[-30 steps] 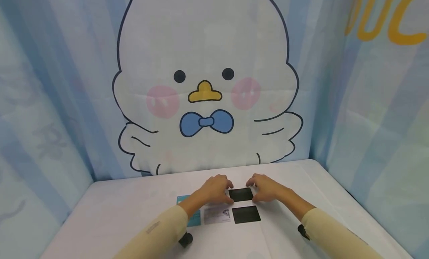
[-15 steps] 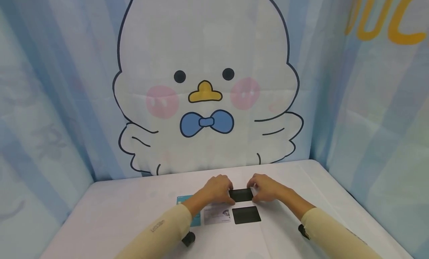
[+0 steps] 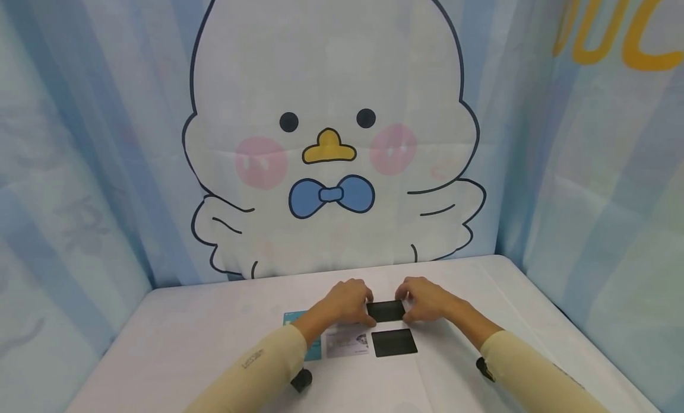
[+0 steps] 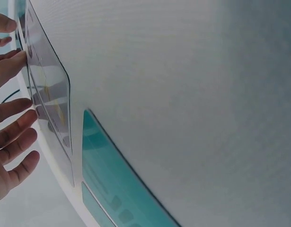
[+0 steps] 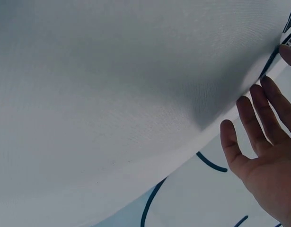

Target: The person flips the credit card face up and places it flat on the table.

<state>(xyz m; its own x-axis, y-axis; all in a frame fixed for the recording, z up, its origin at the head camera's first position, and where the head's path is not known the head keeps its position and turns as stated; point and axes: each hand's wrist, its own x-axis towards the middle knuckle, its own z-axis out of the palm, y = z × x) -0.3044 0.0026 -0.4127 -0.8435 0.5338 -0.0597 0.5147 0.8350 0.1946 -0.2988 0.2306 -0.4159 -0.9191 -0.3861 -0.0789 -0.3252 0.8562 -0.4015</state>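
Note:
A black card (image 3: 386, 311) lies flat on the white table between my two hands. My left hand (image 3: 350, 300) is at its left end, thumb near the close corner, fingers loosely bent. At the right end, my right hand (image 3: 424, 299) touches the card's edge; the right wrist view shows its fingers (image 5: 251, 118) fairly straight. Just nearer lies a second black card (image 3: 394, 343), untouched. Left of that is a pale printed card (image 3: 347, 343), with a teal card (image 3: 313, 350) beside it. My left forearm partly hides the cards behind these.
A farther teal card (image 3: 291, 317) shows beyond my left wrist. The white table (image 3: 214, 342) reaches back to a curtain (image 3: 331, 241) printed with a bird in a blue bow tie. More curtains hang on both sides.
My left hand has shifted very slightly right. The right hand stays almost where it was, and the cards show no clear movement.

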